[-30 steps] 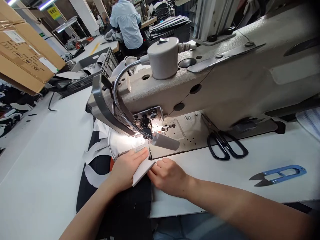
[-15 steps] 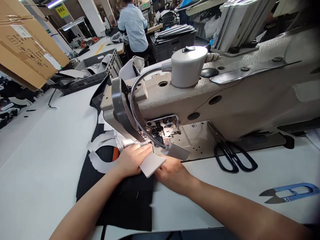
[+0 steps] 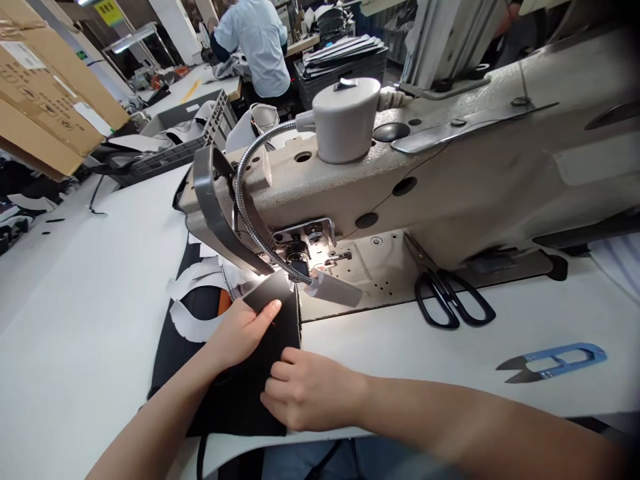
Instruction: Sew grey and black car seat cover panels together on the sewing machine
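Observation:
Black fabric (image 3: 235, 400) lies beneath the head of a sewing machine (image 3: 280, 193), over the table's near edge. My left hand (image 3: 243, 333) is closed at a small grey piece (image 3: 270, 288) beside the needle area, its thumb on top and its other fingers hidden. Lower down, my right hand (image 3: 315, 390) grips the right edge of the black fabric with curled fingers. White curved pieces (image 3: 193, 327) and an orange patch (image 3: 224, 301) show left of my left hand. A bendable lamp (image 3: 335, 288) lights the stitching spot, whose needle I cannot make out.
Black-handled scissors (image 3: 453, 300) rest partly on the machine bed. Blue thread snips (image 3: 555, 363) lie on the white table (image 3: 390, 347) to the right. Farther back are a grey crate (image 3: 200, 130), a cardboard box (image 3: 55, 100) and a person in a light blue shirt (image 3: 257, 43).
My right hand has moved down and left, from the grey piece to the black fabric's edge. The grey piece now lies flatter under my left thumb. The view has shifted slightly.

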A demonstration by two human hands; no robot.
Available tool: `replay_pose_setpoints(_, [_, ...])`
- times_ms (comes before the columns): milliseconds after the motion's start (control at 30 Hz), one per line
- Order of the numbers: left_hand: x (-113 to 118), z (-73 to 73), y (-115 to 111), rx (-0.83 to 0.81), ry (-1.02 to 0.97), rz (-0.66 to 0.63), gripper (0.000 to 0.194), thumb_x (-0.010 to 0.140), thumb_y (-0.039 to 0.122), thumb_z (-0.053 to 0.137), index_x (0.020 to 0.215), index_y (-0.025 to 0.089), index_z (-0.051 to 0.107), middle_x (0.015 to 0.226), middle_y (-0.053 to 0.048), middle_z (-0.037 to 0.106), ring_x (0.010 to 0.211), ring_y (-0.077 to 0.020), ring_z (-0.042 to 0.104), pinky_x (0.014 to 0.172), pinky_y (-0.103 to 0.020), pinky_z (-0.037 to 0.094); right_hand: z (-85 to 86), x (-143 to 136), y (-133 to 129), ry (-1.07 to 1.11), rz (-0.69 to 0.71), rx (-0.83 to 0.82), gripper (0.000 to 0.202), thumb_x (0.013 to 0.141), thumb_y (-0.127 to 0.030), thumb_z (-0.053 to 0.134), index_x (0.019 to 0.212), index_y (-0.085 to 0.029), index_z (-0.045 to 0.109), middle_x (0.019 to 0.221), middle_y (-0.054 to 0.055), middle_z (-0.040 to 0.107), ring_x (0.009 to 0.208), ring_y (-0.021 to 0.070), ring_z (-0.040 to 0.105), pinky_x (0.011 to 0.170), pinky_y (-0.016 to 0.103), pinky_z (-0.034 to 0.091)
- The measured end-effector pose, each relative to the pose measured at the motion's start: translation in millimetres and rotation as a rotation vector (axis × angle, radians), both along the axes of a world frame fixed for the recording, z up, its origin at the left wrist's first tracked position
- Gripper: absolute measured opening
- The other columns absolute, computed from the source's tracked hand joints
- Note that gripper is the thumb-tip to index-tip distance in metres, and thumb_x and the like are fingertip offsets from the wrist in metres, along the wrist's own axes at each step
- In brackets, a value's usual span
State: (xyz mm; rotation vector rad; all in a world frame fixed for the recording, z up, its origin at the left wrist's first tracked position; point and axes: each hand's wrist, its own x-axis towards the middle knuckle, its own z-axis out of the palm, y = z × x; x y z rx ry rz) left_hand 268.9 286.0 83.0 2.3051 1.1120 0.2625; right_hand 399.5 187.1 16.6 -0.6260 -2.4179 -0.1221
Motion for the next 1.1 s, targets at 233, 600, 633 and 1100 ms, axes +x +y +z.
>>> replay_pose_setpoints(233, [-10.1,-24.2,-9.8,0.592,0.231,-0.465,0.038,0.09,0.013,0.037,0.121,0.012,0.059,0.122,-0.014,0.062,0.092,-0.0239,0.061,0.074,-0.037,0.052,-0.7,33.1,6.0,-0.035,0.018,-0.11,0.017,0.085,-0.013,0.048,0.07,-0.019,0.053,0.071,-0.001,0.054,0.066,0.0144,0.044,0.059,0.031,0.031])
replay_pose_setpoints(600, [-28.9,-26.3,3.5,0.105,-0.077,-0.223,0.036,0.095,0.029,0.039,0.122,0.019,0.06,0.12,-0.008,0.064,0.106,-0.0208,0.058,0.095,-0.037,0.048,7.1,74.1,26.8,0.014,-0.438,-0.162,0.044,0.082,0.002,0.037,0.113,-0.021,0.06,0.113,0.003,0.064,0.105,0.0176,0.055,0.084,0.031,0.043])
replay_pose_setpoints(633, [-28.3,-26.2,3.4,0.063,-0.089,-0.192,0.037,0.094,0.032,0.039,0.121,0.019,0.06,0.118,-0.008,0.065,0.104,-0.0211,0.059,0.094,-0.037,0.048,7.3,72.9,26.2,0.005,-0.442,-0.183,0.044,0.082,0.001,0.039,0.114,-0.021,0.059,0.113,0.003,0.063,0.106,0.0177,0.055,0.085,0.03,0.043])
replay_pose_setpoints(1100, [-22.8,-26.9,-3.6,-0.178,-0.241,0.193,0.041,0.088,0.052,0.045,0.078,0.017,0.063,0.075,-0.003,0.066,0.071,-0.0196,0.061,0.067,-0.032,0.053,2.9,57.5,25.1,-0.011,-0.381,-0.513,0.043,0.086,-0.024,0.049,0.128,-0.018,0.049,0.134,0.009,0.051,0.117,0.0213,0.05,0.094,0.034,0.045])
